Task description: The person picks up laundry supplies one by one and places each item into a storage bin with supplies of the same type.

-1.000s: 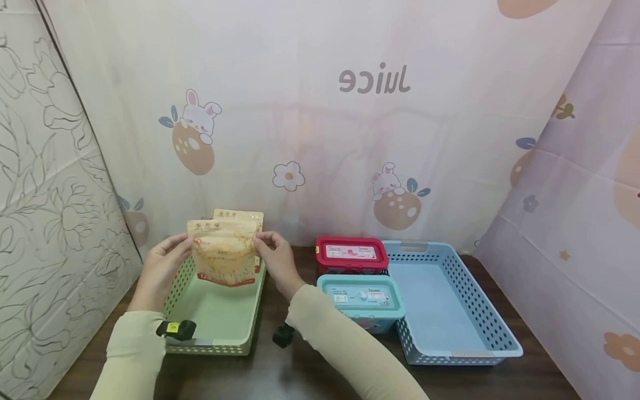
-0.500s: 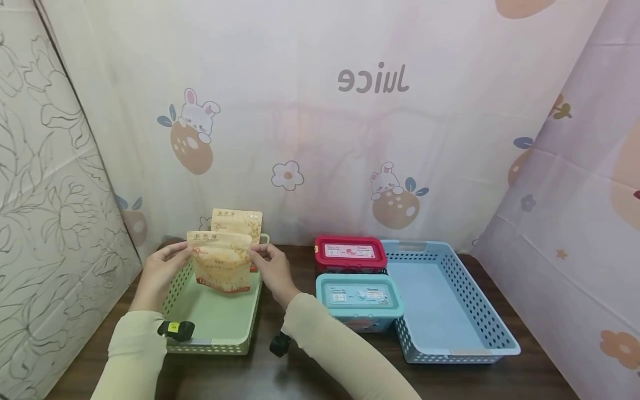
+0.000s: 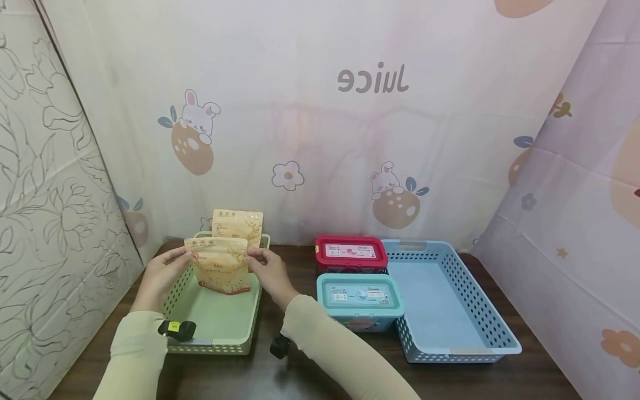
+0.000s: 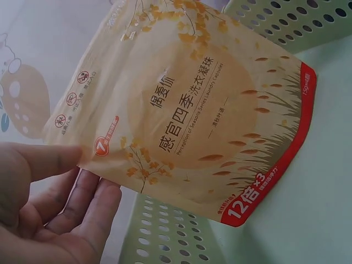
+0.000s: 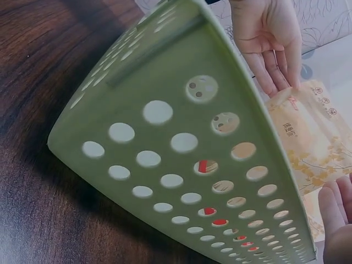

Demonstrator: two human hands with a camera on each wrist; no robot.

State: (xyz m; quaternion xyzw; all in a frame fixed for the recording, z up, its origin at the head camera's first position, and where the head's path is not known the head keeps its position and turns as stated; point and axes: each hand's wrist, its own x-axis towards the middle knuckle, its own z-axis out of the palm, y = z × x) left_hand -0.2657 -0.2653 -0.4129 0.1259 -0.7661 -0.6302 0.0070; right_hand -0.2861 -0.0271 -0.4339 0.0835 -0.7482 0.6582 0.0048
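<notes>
A yellow pouch of laundry capsules (image 3: 220,268) with a red lower band stands over the green basket (image 3: 220,333), its lower end inside the rim. My left hand (image 3: 159,278) pinches its upper left edge; in the left wrist view, thumb and fingers of that hand (image 4: 60,201) grip its corner. On the opposite edge, the right hand (image 3: 272,276) pinches the pouch; the right wrist view shows only part of that hand (image 5: 336,212). Behind it, a second similar pouch (image 3: 240,224) stands upright at the basket's back, partly covered by the first.
Right of centre sit a red lidded box (image 3: 351,253) and a teal lidded box (image 3: 361,300). A blue basket (image 3: 445,311) stands to their right. The dark wooden table (image 3: 295,372) ends at printed curtains (image 3: 310,122) at the back and sides.
Both hands have lowered the front pouch into the green basket and shifted it slightly left. More of the rear pouch shows now. The boxes and blue basket have not moved.
</notes>
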